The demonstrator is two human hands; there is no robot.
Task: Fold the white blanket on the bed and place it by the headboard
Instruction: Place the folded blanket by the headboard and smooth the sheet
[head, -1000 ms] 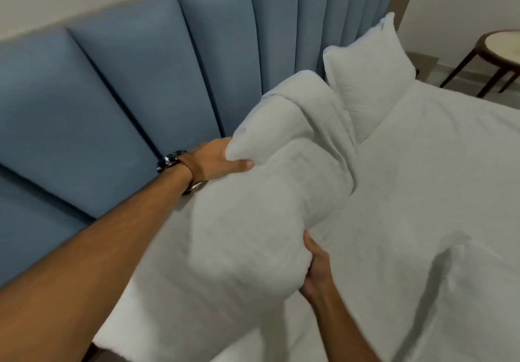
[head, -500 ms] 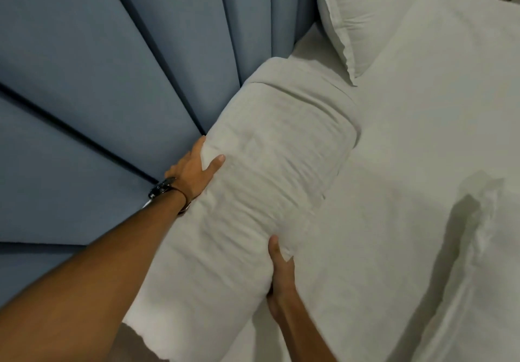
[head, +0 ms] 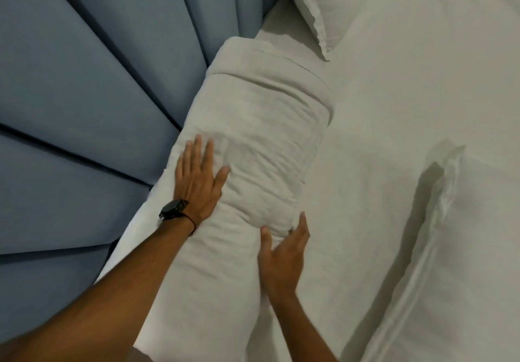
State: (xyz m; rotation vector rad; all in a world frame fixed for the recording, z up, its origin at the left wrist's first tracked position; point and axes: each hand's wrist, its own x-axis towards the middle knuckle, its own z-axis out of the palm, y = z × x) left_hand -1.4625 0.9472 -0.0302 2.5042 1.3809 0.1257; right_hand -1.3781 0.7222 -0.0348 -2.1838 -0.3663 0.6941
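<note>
The folded white blanket lies as a thick bundle on the bed, its long side against the blue padded headboard. My left hand, with a black watch on the wrist, rests flat on top of the blanket near the headboard side, fingers spread. My right hand lies with fingers apart against the blanket's near side where it meets the sheet. Neither hand grips the fabric.
A white pillow leans at the top by the headboard, just beyond the blanket. A second white pillow lies at the right. The white bed sheet spreads between them.
The blanket has come down from the air and settled against the headboard. Both hands have let go of it and now lie flat on it.
</note>
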